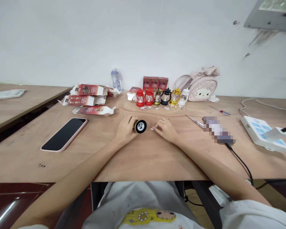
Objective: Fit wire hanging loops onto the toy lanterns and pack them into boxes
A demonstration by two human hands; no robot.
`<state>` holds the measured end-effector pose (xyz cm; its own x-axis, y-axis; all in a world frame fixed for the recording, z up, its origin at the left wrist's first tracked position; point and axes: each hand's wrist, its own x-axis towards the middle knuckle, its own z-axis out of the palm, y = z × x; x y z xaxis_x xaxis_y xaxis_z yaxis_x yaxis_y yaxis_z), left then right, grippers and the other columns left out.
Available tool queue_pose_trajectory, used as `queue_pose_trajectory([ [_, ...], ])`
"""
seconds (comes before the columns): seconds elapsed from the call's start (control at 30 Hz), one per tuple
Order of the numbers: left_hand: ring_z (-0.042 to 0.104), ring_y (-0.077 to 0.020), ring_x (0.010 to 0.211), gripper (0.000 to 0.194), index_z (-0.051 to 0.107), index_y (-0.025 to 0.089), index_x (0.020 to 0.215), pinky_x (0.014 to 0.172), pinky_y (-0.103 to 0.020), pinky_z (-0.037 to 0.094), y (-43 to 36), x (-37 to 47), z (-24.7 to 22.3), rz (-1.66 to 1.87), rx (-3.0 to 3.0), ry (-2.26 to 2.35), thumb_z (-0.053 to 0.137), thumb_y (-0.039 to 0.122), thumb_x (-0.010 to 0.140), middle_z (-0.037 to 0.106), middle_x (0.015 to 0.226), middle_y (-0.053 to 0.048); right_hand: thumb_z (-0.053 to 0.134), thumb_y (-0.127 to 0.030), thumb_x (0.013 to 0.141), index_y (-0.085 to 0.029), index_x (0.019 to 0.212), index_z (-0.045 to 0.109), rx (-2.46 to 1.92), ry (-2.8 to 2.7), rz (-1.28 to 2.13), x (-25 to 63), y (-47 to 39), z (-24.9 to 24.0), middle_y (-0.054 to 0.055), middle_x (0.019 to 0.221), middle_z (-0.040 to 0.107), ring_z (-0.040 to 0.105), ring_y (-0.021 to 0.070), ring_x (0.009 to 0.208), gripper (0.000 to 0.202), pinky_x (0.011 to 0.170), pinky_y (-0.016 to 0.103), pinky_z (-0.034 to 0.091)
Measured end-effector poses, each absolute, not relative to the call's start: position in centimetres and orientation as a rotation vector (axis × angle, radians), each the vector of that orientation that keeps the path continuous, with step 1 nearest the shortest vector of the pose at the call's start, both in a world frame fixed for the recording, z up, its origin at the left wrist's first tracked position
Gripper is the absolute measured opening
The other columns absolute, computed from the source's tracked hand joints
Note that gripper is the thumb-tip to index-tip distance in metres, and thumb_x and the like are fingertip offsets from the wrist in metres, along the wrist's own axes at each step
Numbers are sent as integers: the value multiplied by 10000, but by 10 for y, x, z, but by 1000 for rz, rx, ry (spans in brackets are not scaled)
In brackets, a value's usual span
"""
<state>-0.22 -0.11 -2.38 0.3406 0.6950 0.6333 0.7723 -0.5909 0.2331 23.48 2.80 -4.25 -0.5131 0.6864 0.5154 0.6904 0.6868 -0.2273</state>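
My left hand [128, 128] is closed around a small lantern [140, 126], tipped so that its round black base with a pale centre faces me. A little to the right, my right hand [166, 128] pinches a tiny white strip [153, 128], too small to name exactly. Beyond both hands stands a row of mini lanterns: red ones [149, 98], a bronze one [157, 97], a black one [166, 97], a gold one [175, 96] and a white one [183, 97]. Small metal-looking bits lie along the front of the row.
Opened red cartons [90, 90] lie at the back left by a clear bottle [115, 79]. Upright red boxes [155, 82] and a pink bag [202, 87] stand near the wall. A phone [64, 135], a screwdriver [225, 112], a blurred-out device [218, 129] and a power strip [264, 132] flank my arms.
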Motion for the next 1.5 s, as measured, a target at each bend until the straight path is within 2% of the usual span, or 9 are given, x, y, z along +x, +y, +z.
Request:
queue_pose_trajectory([
  [0.17,569,-242,973,310,510,195,1036,810,-355,477,-1,-2,-23,-1072,-2483,-1362,609,233,745,607,1033,-80,585,-231,842,-203,663,495,-1044,-2093,186,235,28,-46,32,797,677,604,166,766,202,714,288,415],
  [0.3,569,-241,971,313,512,202,1031,808,-354,474,-1,-2,-23,-1064,-2473,-1384,616,230,737,610,1031,-75,645,-328,805,-208,693,546,-1086,-2023,353,234,29,-46,-5,671,649,585,141,629,192,619,261,424],
  [0.47,570,-243,965,287,515,195,1025,806,-358,474,-1,-1,-23,-1073,-2471,-1365,598,239,754,612,1022,-83,705,-408,731,-200,761,589,-1134,-1931,536,233,32,-47,-1,702,668,599,137,631,240,608,264,463],
  [0.67,567,-247,969,313,515,193,1035,805,-361,474,-2,-1,-22,-1054,-2477,-1384,614,237,742,609,1027,-86,740,-257,650,-186,821,594,-1173,-1834,648,232,35,-48,-3,723,672,622,132,658,236,628,272,505],
  [0.8,567,-248,986,312,515,194,1039,826,-365,472,-3,-1,-21,-1073,-2487,-1381,616,238,747,612,1046,-87,663,-157,678,-176,828,599,-1155,-1837,729,232,35,-47,16,774,689,642,131,708,164,660,273,521],
  [0.93,569,-247,999,315,512,200,1040,837,-363,472,-3,0,-20,-1075,-2493,-1393,621,244,748,613,1050,-79,609,-151,715,-172,798,617,-1126,-1818,759,232,35,-48,24,776,699,655,134,730,86,714,290,532],
  [1.17,570,-252,969,305,516,191,1025,811,-369,478,-3,-1,-22,-1059,-2480,-1396,620,247,743,610,1028,-90,650,-347,764,-188,832,697,-1115,-1805,776,232,32,-44,28,777,726,656,150,698,179,697,296,521],
  [1.4,573,-246,961,323,516,204,1025,804,-362,478,-2,0,-22,-1057,-2474,-1396,638,244,729,609,1022,-77,621,-421,807,-217,806,716,-1060,-1787,620,230,24,-38,27,836,732,640,159,723,225,693,302,502],
  [1.5,573,-243,961,317,515,206,1028,804,-358,474,-2,0,-22,-1059,-2478,-1389,635,247,738,610,1026,-74,623,-446,817,-215,765,699,-1023,-1752,527,223,13,-33,25,784,713,617,154,692,248,659,294,486],
])
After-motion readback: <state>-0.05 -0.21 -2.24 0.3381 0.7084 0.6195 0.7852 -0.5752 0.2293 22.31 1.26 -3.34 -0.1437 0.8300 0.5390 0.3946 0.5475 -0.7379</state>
